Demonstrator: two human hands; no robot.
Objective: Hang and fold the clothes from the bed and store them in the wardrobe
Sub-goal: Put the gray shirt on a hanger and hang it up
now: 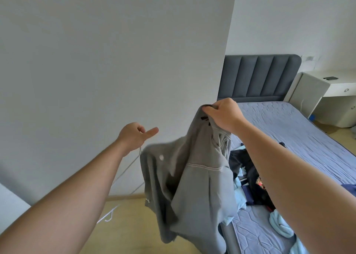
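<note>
The right hand (223, 114) is raised in front of the wall and clenched on the top edge of a grey garment (188, 176), pinching the cloth between thumb and curled fingers. The garment hangs down from that grip in loose folds, off the bed, above the floor at the bed's near left corner. The left hand (134, 136) is to the left of it and a little lower, its fingers curled and thumb pointing out. It holds a thin white hanger (127, 167) whose wire runs down from the fist and slips behind the garment's left edge; the hook is hidden in the hand. A second white hanger (108, 214) lies on the wooden floor, near left. On the bed (289, 138), to the right, lies a pile of dark and light blue clothes (248, 176). A white desk (327, 91) stands far right, beside the headboard (258, 78).
</note>
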